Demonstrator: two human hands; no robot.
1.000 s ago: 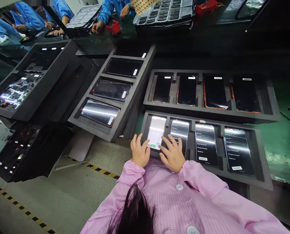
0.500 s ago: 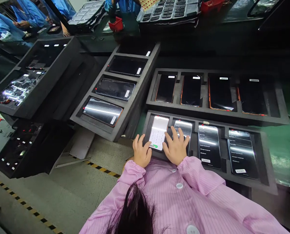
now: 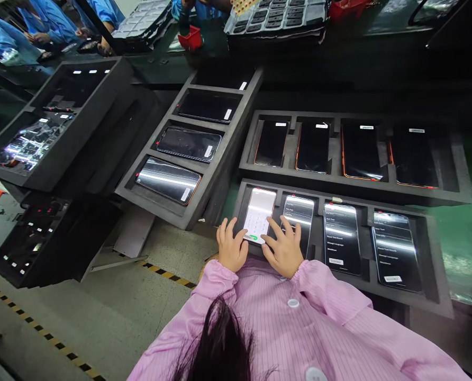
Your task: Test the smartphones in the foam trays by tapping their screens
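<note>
A lit smartphone with a white dial-pad screen lies in the leftmost slot of the near foam tray. My left hand is at its lower left corner, fingers spread, the thumb by the bottom of the screen. From the right, my right hand reaches over with fingers apart; its thumb and index finger are at the screen's right side. Its other fingers are over the second phone, partly covering it. To the right lie a third phone and a fourth phone, both showing dark text menus.
Behind stands another foam tray of dark phones. A tilted tray with more phones sits to the left, and stacked trays stand farther left. Across the bench are a red bin and co-workers in blue sleeves.
My right hand has shifted slightly down and left, its thumb now over the lower part of the lit screen. My left hand has hardly moved. A co-worker's arm at the back has moved.
</note>
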